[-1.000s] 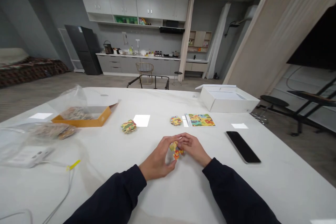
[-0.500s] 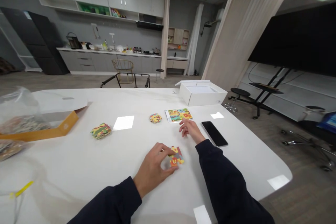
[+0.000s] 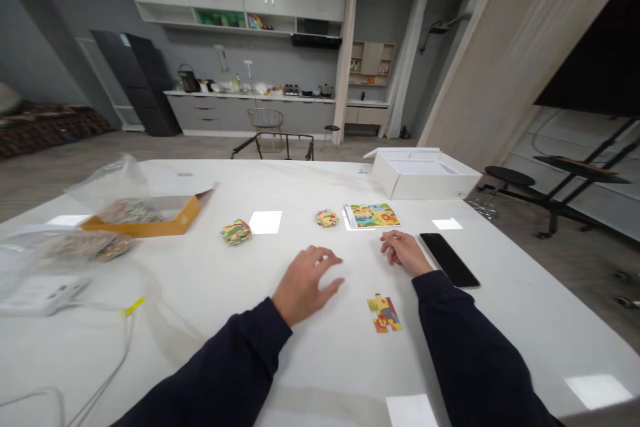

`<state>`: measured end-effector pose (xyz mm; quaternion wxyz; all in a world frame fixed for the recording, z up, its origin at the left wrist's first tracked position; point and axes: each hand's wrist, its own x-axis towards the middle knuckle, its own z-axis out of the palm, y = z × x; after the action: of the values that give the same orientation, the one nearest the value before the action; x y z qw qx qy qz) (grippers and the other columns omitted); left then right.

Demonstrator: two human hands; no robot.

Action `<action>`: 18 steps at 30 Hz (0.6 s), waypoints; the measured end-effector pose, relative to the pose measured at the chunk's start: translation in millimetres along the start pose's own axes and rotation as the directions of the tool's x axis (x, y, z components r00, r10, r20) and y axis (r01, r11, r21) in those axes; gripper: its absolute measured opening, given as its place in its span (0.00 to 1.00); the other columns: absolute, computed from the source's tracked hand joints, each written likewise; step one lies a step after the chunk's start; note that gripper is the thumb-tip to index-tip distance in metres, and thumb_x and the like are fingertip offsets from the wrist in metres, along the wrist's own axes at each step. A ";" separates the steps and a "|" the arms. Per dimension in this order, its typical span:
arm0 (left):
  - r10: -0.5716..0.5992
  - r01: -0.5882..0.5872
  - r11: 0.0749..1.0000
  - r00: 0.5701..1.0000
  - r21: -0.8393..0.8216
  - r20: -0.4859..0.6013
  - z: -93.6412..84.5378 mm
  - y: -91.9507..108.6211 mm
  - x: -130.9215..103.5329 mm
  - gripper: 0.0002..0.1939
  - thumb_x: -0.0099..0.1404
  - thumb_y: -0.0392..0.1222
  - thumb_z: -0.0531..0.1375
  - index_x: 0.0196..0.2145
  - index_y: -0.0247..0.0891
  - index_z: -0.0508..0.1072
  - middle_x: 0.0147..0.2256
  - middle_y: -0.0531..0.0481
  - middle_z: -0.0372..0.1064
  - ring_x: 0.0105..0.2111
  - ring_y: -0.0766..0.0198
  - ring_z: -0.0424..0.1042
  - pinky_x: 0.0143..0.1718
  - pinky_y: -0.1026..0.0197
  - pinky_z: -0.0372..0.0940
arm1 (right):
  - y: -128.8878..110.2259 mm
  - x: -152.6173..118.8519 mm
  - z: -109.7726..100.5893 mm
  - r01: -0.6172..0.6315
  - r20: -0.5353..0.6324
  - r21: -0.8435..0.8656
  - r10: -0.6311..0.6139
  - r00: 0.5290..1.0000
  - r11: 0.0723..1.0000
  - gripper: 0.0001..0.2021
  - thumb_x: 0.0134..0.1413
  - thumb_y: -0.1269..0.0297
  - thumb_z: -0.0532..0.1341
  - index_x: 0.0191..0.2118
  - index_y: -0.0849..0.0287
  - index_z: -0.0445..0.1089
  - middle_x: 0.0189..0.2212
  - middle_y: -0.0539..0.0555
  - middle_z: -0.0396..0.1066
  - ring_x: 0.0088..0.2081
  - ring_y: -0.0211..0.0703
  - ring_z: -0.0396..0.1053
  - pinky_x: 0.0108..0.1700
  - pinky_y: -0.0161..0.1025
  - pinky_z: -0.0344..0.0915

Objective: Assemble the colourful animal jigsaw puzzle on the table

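Joined jigsaw puzzle pieces in yellow, grey and orange lie flat on the white table. Up and left of them is my left hand, thumb and fingers apart, with nothing between them. My right hand hovers or rests above the pieces, left of the phone, its fingers loosely curled and apart; I see nothing in it. Just beyond it lies the colourful picture card. A small round pile of puzzle pieces sits left of the card, and a second pile lies farther left.
A black phone lies right of my right hand. An open white box stands at the table's back right. On the left are a yellow-orange box, plastic bags of pieces, a white power strip and cables.
My left hand has let go of the joined puzzle pieces and moved away up and left of them. My right hand stays near the picture card. The view has turned left.
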<state>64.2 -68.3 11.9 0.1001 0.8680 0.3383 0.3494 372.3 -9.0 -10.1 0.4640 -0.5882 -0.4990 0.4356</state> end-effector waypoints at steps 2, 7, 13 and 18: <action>-0.147 0.171 0.980 0.966 0.097 -0.213 -33.4 -50.3 -8.8 0.11 0.70 0.43 0.61 0.50 0.44 0.73 0.47 0.44 0.72 0.50 0.50 0.71 0.56 0.46 0.65 | 1.8 0.3 -2.1 0.007 -0.006 -0.030 -0.007 1.000 1.000 0.26 0.46 0.38 0.68 0.32 0.60 0.70 0.21 0.52 0.73 0.13 0.34 0.62 0.16 0.33 0.48; -0.398 0.561 0.791 0.775 0.244 -0.491 -100.3 -142.8 -51.8 0.17 0.60 0.44 0.69 0.46 0.43 0.73 0.48 0.44 0.72 0.50 0.47 0.69 0.57 0.44 0.63 | 11.8 6.4 -7.2 0.018 0.005 -0.101 -0.017 1.000 0.995 0.27 0.46 0.37 0.68 0.33 0.60 0.73 0.23 0.54 0.75 0.15 0.35 0.62 0.17 0.35 0.55; -0.420 0.563 0.791 0.785 0.241 -0.455 -104.0 -161.4 -64.3 0.13 0.60 0.45 0.70 0.42 0.43 0.75 0.43 0.47 0.76 0.48 0.49 0.70 0.54 0.47 0.65 | 24.2 16.8 -13.3 0.022 -0.015 -0.179 -0.025 1.000 0.984 0.24 0.44 0.39 0.69 0.32 0.59 0.75 0.24 0.58 0.76 0.15 0.38 0.62 0.18 0.38 0.58; -0.400 0.544 0.813 0.781 0.207 -0.480 -95.5 -165.4 -63.9 0.12 0.60 0.40 0.70 0.41 0.42 0.75 0.43 0.47 0.75 0.48 0.50 0.70 0.55 0.47 0.65 | 24.1 17.4 -13.9 0.039 -0.017 -0.227 -0.044 0.999 0.973 0.24 0.44 0.39 0.68 0.31 0.59 0.75 0.25 0.58 0.76 0.15 0.39 0.63 0.20 0.40 0.60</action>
<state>-119.4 8.0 -20.1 -0.0374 0.6626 0.6152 0.4256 392.4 5.0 -32.0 0.4084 -0.6315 -0.5526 0.3593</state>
